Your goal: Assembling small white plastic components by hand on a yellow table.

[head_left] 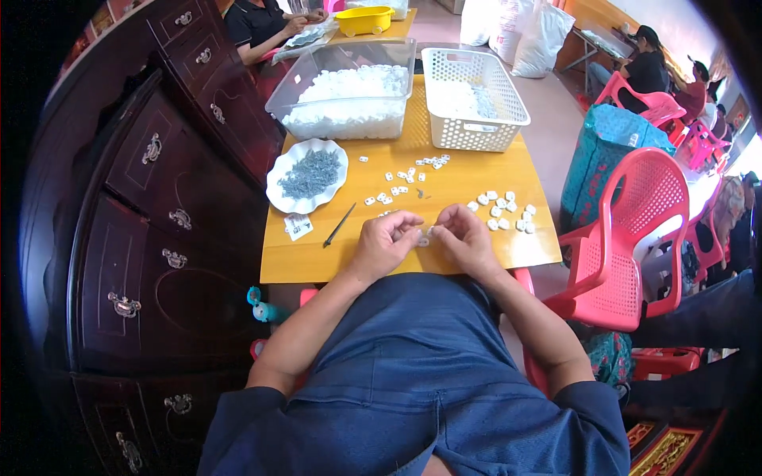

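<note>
My left hand [388, 243] and my right hand [468, 242] meet over the table's near edge, fingertips pinched together. Between them shows a small white plastic piece [423, 241], partly covered by the fingers. Beyond my left hand lie several loose white two-holed plastic pieces [395, 190]. To the right of my right hand is a group of similar white pieces [500, 212]. A thin dark pointed tool [340, 225] rests left of my left hand. Farther left, a white scalloped plate [340, 190] bears a heap of small grey metal parts [310, 174], perhaps screws.
At the table's [317, 266] far side stand a clear plastic bin [278, 103] full of white pieces and a white perforated basket [476, 140]. A printed tag [298, 226] lies by the plate. Dark wooden cabinets [143, 214] flank my left; a pink chair [619, 262] stands right. Other people sit farther off.
</note>
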`<move>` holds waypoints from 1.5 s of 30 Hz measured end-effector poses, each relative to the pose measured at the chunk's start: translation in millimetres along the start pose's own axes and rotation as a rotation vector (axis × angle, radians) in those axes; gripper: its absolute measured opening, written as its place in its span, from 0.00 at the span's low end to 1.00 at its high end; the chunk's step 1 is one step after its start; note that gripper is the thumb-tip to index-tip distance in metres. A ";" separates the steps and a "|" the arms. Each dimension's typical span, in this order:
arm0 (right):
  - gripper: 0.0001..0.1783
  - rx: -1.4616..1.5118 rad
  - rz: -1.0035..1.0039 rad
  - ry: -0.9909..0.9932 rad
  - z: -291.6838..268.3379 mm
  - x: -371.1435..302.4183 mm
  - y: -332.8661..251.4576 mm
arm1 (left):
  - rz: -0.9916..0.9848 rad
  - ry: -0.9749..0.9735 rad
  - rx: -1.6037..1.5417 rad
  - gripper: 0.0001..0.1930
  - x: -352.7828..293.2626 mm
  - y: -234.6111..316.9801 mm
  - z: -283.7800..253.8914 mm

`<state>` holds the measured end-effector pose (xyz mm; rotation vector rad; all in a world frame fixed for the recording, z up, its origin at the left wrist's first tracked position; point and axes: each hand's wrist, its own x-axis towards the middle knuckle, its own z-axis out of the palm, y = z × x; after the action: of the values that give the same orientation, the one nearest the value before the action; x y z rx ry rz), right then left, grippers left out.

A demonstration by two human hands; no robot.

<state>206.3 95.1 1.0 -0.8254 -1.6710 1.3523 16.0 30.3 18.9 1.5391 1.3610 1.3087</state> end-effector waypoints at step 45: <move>0.08 0.125 0.050 0.140 -22.8 13.1 0.6 | 0.411 -0.441 0.567 0.07 16.3 13.9 14.6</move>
<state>220.7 116.7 5.0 -0.8726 -1.4524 1.3849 32.9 44.9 32.2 2.4247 1.2147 0.7384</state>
